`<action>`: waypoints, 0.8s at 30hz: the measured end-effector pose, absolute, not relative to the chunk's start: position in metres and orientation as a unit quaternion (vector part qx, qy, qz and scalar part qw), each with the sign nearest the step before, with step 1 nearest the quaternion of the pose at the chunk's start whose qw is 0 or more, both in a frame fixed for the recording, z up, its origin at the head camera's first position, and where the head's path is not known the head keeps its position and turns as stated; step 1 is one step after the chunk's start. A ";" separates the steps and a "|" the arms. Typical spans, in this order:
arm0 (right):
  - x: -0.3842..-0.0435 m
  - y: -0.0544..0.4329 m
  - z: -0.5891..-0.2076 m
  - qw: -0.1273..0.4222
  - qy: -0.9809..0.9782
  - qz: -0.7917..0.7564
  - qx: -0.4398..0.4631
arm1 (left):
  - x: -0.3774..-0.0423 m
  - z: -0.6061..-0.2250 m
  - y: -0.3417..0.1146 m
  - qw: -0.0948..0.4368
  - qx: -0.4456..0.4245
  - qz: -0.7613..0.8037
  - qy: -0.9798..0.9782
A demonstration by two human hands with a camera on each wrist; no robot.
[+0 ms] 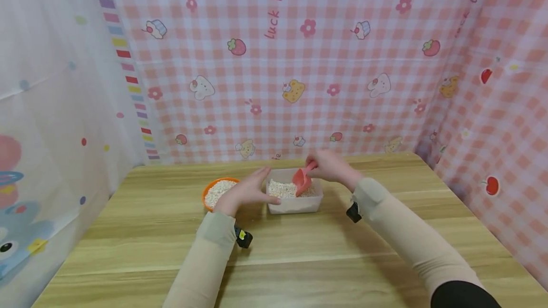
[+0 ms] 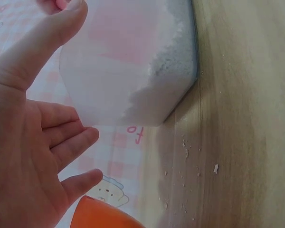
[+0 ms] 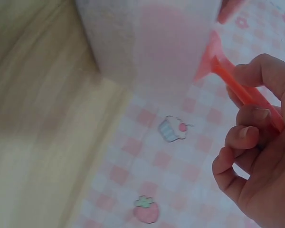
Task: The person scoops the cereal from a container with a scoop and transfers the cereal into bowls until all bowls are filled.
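A translucent white rectangular box (image 1: 294,207) stands on the table, partly filled with pale flakes that look like oats (image 1: 280,189). My right hand (image 1: 331,166) grips the handle of a pink-red scoop (image 1: 302,181), fingers curled round it as the right wrist view shows. The scoop's bowl is inside the box, tilted down toward the flakes. At the box's left end is my left hand (image 1: 247,192), thumb over the near rim and fingers extended toward the far side. Beyond its fingers in the left wrist view, the box wall (image 2: 104,90) shows the flakes through it.
Just left of the box sits an orange bowl (image 1: 207,190) of similar flakes, partly hidden by the left hand. Small crumbs (image 2: 216,168) lie on the wooden table (image 1: 299,260). A pink checked curtain (image 1: 274,70) hangs behind the table's far edge.
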State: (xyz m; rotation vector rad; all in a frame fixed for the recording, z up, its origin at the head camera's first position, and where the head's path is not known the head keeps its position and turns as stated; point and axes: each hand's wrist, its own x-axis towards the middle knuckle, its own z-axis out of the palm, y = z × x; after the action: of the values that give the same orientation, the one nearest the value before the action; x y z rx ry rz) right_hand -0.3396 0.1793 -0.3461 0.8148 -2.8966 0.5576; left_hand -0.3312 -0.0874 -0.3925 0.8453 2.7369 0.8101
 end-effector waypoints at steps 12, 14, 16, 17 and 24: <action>-0.342 0.190 -0.383 0.027 -0.910 0.352 0.217 | -0.330 -0.392 -0.086 0.081 0.278 0.278 0.916; -0.343 0.187 -0.388 0.028 -0.907 0.365 0.206 | -0.330 -0.392 -0.086 0.080 0.279 0.278 0.916; -0.343 0.183 -0.392 0.027 -0.905 0.375 0.198 | -0.330 -0.392 -0.085 0.081 0.279 0.280 0.915; -0.343 0.181 -0.394 0.027 -0.905 0.376 0.197 | -0.331 -0.393 -0.085 0.082 0.278 0.281 0.915; -0.341 0.157 -0.395 0.033 -0.909 0.365 0.200 | -0.333 -0.396 -0.086 0.086 0.272 0.287 0.914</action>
State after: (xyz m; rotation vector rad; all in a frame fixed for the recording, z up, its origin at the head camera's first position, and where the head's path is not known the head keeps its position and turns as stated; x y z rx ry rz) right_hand -0.3411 0.1571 -0.3946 0.6151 -2.7953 1.1235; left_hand -0.3328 -0.0861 -0.3955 0.8102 2.7254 0.8563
